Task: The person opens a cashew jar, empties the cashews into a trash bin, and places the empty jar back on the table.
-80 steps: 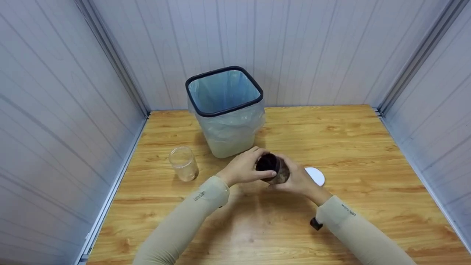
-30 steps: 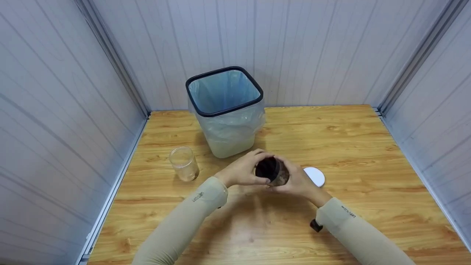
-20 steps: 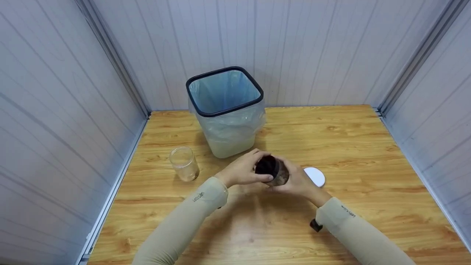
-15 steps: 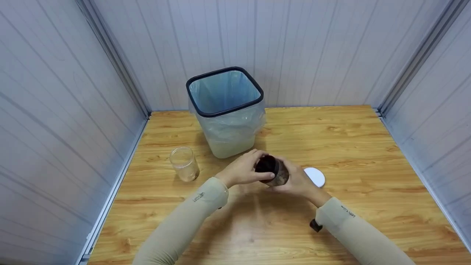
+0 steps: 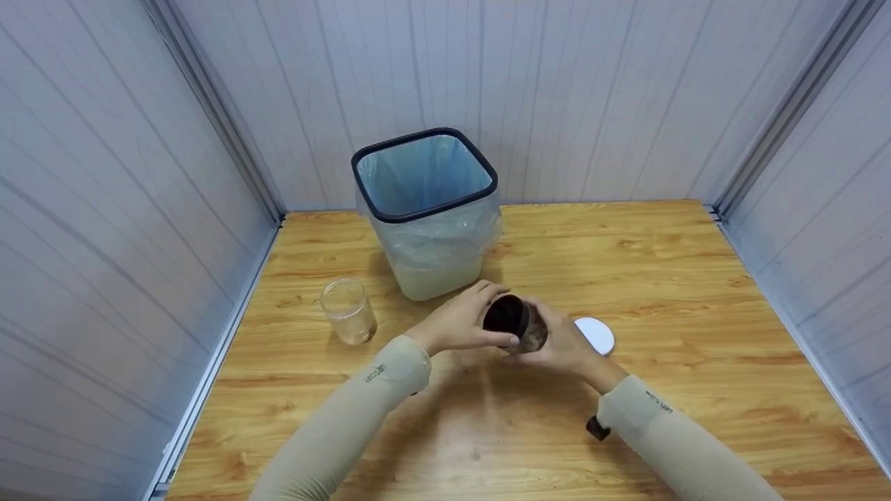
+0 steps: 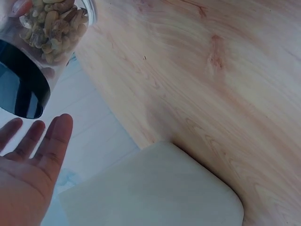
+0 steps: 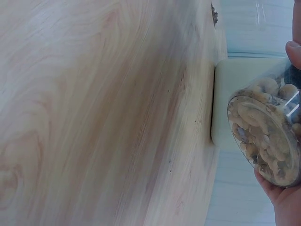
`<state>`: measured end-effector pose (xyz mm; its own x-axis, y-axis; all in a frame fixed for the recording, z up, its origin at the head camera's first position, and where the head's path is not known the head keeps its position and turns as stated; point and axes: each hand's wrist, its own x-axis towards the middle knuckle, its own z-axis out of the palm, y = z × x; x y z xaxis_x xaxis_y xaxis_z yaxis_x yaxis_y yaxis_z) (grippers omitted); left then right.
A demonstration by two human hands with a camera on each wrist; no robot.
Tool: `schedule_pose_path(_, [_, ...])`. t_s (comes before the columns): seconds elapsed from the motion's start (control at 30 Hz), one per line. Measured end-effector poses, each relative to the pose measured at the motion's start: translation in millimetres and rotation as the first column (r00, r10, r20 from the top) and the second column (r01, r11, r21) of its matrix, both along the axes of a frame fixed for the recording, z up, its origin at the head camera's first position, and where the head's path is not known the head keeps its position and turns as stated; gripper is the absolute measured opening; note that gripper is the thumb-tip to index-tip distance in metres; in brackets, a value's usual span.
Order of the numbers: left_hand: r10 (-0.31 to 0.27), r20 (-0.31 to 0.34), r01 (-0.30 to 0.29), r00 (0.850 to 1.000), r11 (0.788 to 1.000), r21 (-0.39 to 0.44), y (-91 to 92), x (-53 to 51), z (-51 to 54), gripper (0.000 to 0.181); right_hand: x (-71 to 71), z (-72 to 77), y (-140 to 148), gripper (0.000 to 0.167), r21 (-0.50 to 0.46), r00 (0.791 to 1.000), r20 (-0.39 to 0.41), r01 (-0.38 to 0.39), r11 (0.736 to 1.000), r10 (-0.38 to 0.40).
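A clear jar (image 5: 534, 332) of cashew-like nuts (image 6: 54, 28) lies tilted between my hands above the table. Its black lid (image 5: 505, 316) faces left, toward my left hand (image 5: 456, 321). In the left wrist view that hand's fingers (image 6: 56, 136) are straight and spread, with a small gap to the lid; its thumb is outside that view. My right hand (image 5: 562, 346) grips the jar's body from the right. The jar's bottom and the nuts show through the clear wall in the right wrist view. Right of it, a white round lid (image 5: 596, 335) lies on the table.
A bin (image 5: 435, 257) with a dark rim and a plastic liner stands behind my hands. Left of them stands an open clear jar (image 5: 348, 313) on the wooden table (image 5: 647, 257). Pale panel walls enclose the back and both sides.
My left hand's thumb has shifted slightly up and down across the lid's edge. The jar and my right hand have stayed almost in place, and the lid is still on the jar.
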<state>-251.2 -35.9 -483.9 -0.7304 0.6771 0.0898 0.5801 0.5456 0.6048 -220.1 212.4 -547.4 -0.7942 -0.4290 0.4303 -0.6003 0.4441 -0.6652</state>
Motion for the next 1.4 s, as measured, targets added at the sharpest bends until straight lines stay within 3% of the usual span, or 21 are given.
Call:
schedule_pose_path(0.2, [-0.130, -0.051, 0.132, 0.990, 0.991, 0.019, -0.1, -2.4, 3.8, 0.099, 0.8, -0.8, 0.5, 0.092, 0.036, 0.999, 0.016, 0.028, 0.999, -0.029])
schedule_pose_path(0.47, [-0.172, -0.064, 0.174, 0.983, 0.984, 0.028, -0.4, -2.5, 2.8, 0.094, 0.8, -1.6, 0.9, 0.091, 0.030, 1.000, 0.020, 0.015, 0.999, -0.015])
schedule_pose_path(0.77, [-0.151, -0.100, 0.155, 0.983, 0.987, 0.033, -0.2, -3.8, 1.6, 0.087, 2.5, 0.7, 0.0, 0.093, 0.032, 0.999, 0.038, 0.023, 0.999, -0.024])
schedule_pose_path(1.23, [-0.101, -0.081, 0.104, 0.992, 0.994, 0.037, -0.4, -1.9, 1.7, 0.086, 3.5, 1.7, -1.6, 0.098, 0.051, 0.999, 0.039, 0.035, 0.998, -0.037])
schedule_pose_path(1.4, [-0.066, -0.077, 0.069, 0.995, 0.997, 0.039, -0.3, -1.2, 0.9, 0.086, 4.6, 2.8, -2.3, 0.098, 0.044, 0.996, 0.079, 0.038, 0.998, -0.041])
